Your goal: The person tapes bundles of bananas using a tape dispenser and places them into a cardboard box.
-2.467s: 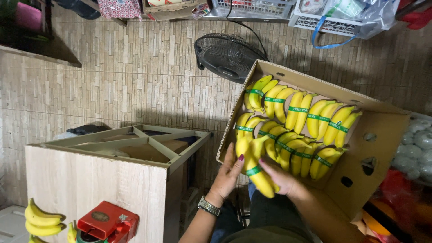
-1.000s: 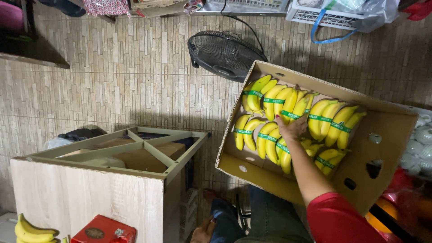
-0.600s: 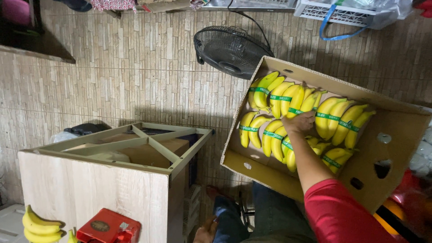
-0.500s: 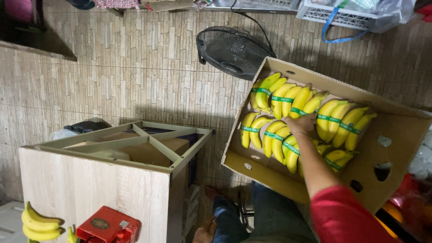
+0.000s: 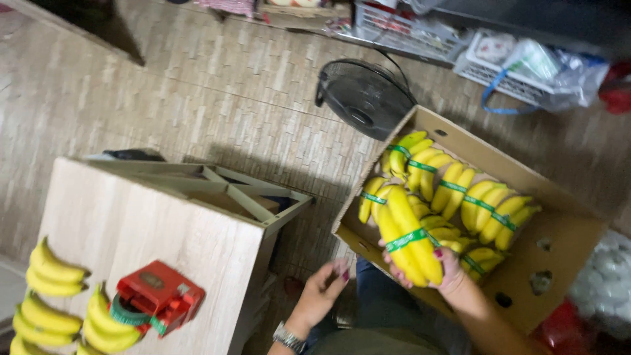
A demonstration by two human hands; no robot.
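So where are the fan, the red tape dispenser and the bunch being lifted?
fan [image 5: 363,98], head view, grille centre.
tape dispenser [image 5: 158,299], head view, red body.
lifted bunch [image 5: 407,240], head view, green band, held by right hand [image 5: 447,273].

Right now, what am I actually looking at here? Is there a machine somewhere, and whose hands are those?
There is no machine. A person wears a camera on the head, so the one picture looks down at that person's own two hands.

The right hand grips a bunch of bananas bound with a green band, over the near edge of a cardboard box. More banded bananas lie packed inside the box.

The left hand, with a watch on the wrist, is open and holds nothing.

At the left stands a wooden table. On it lie loose bananas and a red tape dispenser with green tape. A black fan sits on the floor behind the box.
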